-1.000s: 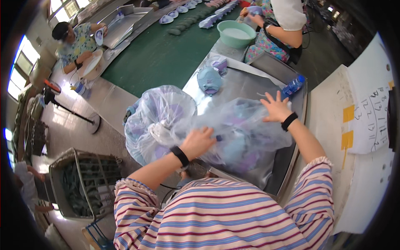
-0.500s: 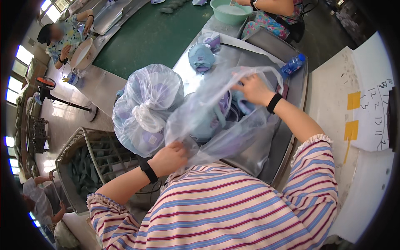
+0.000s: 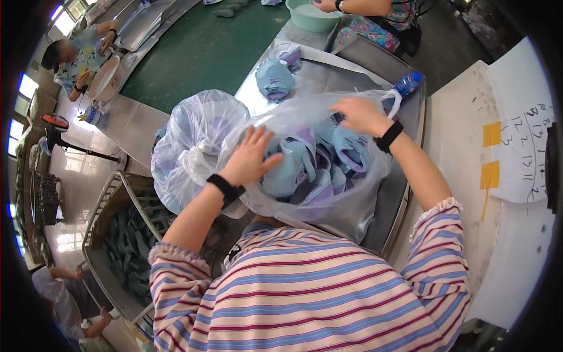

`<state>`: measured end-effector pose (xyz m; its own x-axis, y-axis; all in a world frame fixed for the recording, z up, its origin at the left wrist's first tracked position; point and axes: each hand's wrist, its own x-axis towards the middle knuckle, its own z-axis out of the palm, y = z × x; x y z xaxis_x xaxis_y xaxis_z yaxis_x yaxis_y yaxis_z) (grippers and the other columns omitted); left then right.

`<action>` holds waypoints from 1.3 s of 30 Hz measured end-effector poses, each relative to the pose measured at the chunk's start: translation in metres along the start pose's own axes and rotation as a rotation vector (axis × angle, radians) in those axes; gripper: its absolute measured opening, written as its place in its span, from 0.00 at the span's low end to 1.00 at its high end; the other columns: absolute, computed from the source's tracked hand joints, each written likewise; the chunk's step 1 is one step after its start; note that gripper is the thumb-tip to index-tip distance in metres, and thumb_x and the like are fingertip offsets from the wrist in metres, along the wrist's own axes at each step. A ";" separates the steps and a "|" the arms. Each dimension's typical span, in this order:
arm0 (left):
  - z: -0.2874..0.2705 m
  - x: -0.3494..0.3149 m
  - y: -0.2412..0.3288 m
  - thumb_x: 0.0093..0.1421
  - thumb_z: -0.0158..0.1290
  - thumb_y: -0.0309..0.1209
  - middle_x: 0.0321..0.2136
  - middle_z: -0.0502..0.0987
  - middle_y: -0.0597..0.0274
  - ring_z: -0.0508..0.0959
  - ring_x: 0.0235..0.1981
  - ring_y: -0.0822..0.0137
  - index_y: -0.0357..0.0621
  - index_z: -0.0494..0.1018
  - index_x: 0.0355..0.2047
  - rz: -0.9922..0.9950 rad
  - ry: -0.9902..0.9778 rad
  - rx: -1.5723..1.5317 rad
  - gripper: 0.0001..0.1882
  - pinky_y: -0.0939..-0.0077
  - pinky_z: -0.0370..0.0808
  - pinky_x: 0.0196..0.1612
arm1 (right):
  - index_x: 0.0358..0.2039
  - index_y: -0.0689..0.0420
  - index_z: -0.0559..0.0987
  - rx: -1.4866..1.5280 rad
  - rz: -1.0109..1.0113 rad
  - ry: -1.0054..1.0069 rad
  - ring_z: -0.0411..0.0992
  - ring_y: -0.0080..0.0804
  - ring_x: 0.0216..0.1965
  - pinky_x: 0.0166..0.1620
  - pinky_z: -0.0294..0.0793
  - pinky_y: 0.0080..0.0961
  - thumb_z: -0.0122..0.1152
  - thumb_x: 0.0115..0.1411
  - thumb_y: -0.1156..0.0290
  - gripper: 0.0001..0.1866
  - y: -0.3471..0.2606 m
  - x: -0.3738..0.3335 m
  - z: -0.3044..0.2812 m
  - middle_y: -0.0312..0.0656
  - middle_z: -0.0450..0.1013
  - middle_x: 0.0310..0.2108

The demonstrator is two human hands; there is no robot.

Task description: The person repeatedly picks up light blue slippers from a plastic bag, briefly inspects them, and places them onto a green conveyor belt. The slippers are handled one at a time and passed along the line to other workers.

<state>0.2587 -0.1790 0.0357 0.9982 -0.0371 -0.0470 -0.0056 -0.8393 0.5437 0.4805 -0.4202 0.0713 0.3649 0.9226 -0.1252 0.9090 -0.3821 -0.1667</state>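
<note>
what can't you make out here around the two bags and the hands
Head view only:
- Open bag: how many blue and purple pieces it holds; film and glare blur the lower ones.
- Tied bag: its contents, a pale blur behind crinkled plastic.
- Right hand: fingertips hidden in the bag's rim, so the grip is unclear.
- Left hand: palm faces down, so contact underneath is hidden.
- Bottle: only its capped end shows past the open bag.

A tied bag (image 3: 196, 138) crowds the left hand's (image 3: 249, 157) outer side; bare metal tabletop (image 3: 363, 64) lies open beyond the right hand (image 3: 359, 114).
</note>
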 end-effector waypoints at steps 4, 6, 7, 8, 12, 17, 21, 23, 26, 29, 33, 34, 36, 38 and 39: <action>0.002 0.021 -0.050 0.56 0.49 0.33 0.60 0.53 0.41 0.49 0.62 0.39 0.42 0.62 0.55 -0.124 0.095 0.047 0.25 0.55 0.57 0.60 | 0.57 0.47 0.63 0.156 -0.374 -0.042 0.54 0.49 0.60 0.54 0.65 0.40 0.68 0.36 0.76 0.43 -0.083 0.025 0.001 0.43 0.59 0.58; -0.009 0.021 -0.039 0.53 0.49 0.26 0.60 0.52 0.41 0.49 0.62 0.38 0.45 0.64 0.54 -0.072 0.048 -0.098 0.25 0.54 0.59 0.59 | 0.58 0.42 0.62 -0.065 -0.310 -0.172 0.48 0.51 0.63 0.55 0.65 0.43 0.70 0.35 0.76 0.46 -0.098 0.029 0.013 0.40 0.55 0.61; -0.009 0.015 -0.038 0.51 0.49 0.24 0.60 0.52 0.41 0.51 0.61 0.37 0.45 0.65 0.53 0.022 0.044 -0.024 0.25 0.53 0.61 0.57 | 0.56 0.42 0.64 -0.029 -0.268 -0.314 0.47 0.52 0.63 0.51 0.69 0.46 0.68 0.36 0.76 0.43 -0.097 0.031 0.026 0.38 0.56 0.60; -0.010 0.012 -0.039 0.49 0.49 0.22 0.60 0.52 0.41 0.52 0.60 0.37 0.46 0.66 0.51 0.125 0.044 0.056 0.26 0.52 0.62 0.56 | 0.54 0.44 0.65 -0.027 -0.312 -0.232 0.48 0.51 0.62 0.49 0.71 0.43 0.67 0.36 0.76 0.40 -0.089 0.029 0.043 0.38 0.58 0.57; -0.035 -0.006 -0.024 0.43 0.50 0.20 0.57 0.57 0.46 0.57 0.57 0.39 0.44 0.67 0.49 0.253 0.208 0.259 0.28 0.56 0.64 0.54 | 0.46 0.52 0.69 0.030 -0.327 -0.122 0.52 0.51 0.59 0.43 0.75 0.35 0.65 0.33 0.76 0.33 -0.057 -0.005 0.054 0.39 0.65 0.47; -0.026 -0.014 -0.005 0.41 0.53 0.22 0.51 0.66 0.54 0.64 0.55 0.50 0.40 0.67 0.46 0.626 -0.052 0.008 0.26 0.61 0.63 0.55 | 0.50 0.56 0.67 0.427 0.086 -0.122 0.58 0.50 0.56 0.54 0.65 0.37 0.70 0.32 0.73 0.39 -0.062 -0.035 0.018 0.46 0.67 0.48; -0.012 0.007 -0.018 0.43 0.59 0.30 0.49 0.67 0.54 0.68 0.50 0.51 0.37 0.65 0.47 0.184 -0.033 0.242 0.30 0.63 0.66 0.51 | 0.55 0.60 0.63 0.711 0.271 -0.092 0.68 0.38 0.48 0.49 0.70 0.36 0.69 0.37 0.72 0.41 -0.033 -0.051 -0.017 0.46 0.68 0.48; -0.014 0.015 -0.020 0.44 0.61 0.37 0.46 0.67 0.53 0.68 0.46 0.50 0.37 0.66 0.47 0.125 0.030 0.179 0.31 0.61 0.66 0.48 | 0.55 0.56 0.64 1.328 0.639 -0.078 0.71 0.37 0.44 0.38 0.75 0.43 0.67 0.46 0.63 0.36 -0.021 -0.063 -0.031 0.44 0.68 0.48; -0.026 0.016 0.012 0.45 0.61 0.43 0.41 0.70 0.49 0.69 0.43 0.53 0.35 0.67 0.45 0.272 0.331 0.275 0.31 0.63 0.67 0.45 | 0.54 0.52 0.65 1.742 0.681 0.047 0.73 0.37 0.42 0.28 0.76 0.46 0.60 0.53 0.50 0.32 -0.012 -0.072 -0.022 0.41 0.69 0.47; -0.003 0.018 0.037 0.43 0.61 0.48 0.34 0.73 0.46 0.73 0.38 0.51 0.35 0.68 0.44 0.245 0.050 0.045 0.34 0.63 0.70 0.39 | 0.52 0.49 0.67 1.788 0.746 0.035 0.72 0.37 0.42 0.27 0.75 0.45 0.52 0.54 0.38 0.34 -0.008 -0.052 0.012 0.40 0.72 0.44; 0.050 0.007 0.026 0.44 0.61 0.44 0.29 0.75 0.46 0.76 0.32 0.47 0.38 0.67 0.45 0.113 -0.220 0.015 0.32 0.58 0.72 0.35 | 0.52 0.45 0.68 1.891 0.803 0.138 0.73 0.34 0.41 0.26 0.74 0.37 0.47 0.52 0.32 0.36 -0.038 -0.021 0.005 0.36 0.73 0.43; 0.053 0.007 0.022 0.44 0.61 0.43 0.28 0.75 0.45 0.76 0.32 0.47 0.38 0.67 0.44 0.052 -0.185 0.016 0.31 0.57 0.72 0.35 | 0.52 0.44 0.68 1.940 0.780 0.116 0.73 0.32 0.41 0.26 0.74 0.34 0.46 0.52 0.31 0.36 -0.037 -0.019 0.009 0.35 0.73 0.43; 0.054 0.006 0.009 0.44 0.60 0.40 0.25 0.75 0.45 0.76 0.30 0.46 0.39 0.68 0.43 -0.067 -0.125 0.006 0.28 0.56 0.72 0.34 | 0.53 0.41 0.68 1.997 0.718 0.072 0.73 0.26 0.39 0.24 0.71 0.25 0.43 0.51 0.28 0.38 -0.040 -0.016 0.008 0.30 0.73 0.44; 0.006 0.007 0.014 0.46 0.57 0.30 0.27 0.77 0.46 0.78 0.31 0.51 0.36 0.69 0.42 -0.116 0.013 -0.419 0.22 0.63 0.74 0.37 | 0.51 0.44 0.70 2.089 0.828 0.272 0.72 0.23 0.30 0.17 0.67 0.23 0.44 0.52 0.30 0.36 -0.043 -0.018 0.003 0.30 0.74 0.39; -0.023 0.001 0.021 0.47 0.56 0.27 0.32 0.77 0.48 0.78 0.34 0.55 0.34 0.67 0.45 -0.177 0.075 -0.688 0.23 0.66 0.74 0.39 | 0.50 0.45 0.70 2.129 0.873 0.370 0.72 0.21 0.26 0.13 0.64 0.23 0.45 0.52 0.31 0.36 -0.044 -0.017 0.000 0.30 0.74 0.37</action>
<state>0.2609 -0.1838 0.0665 0.9822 0.1266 -0.1390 0.1711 -0.2958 0.9398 0.4345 -0.4194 0.0804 0.6394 0.4429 -0.6285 -0.7505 0.1819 -0.6353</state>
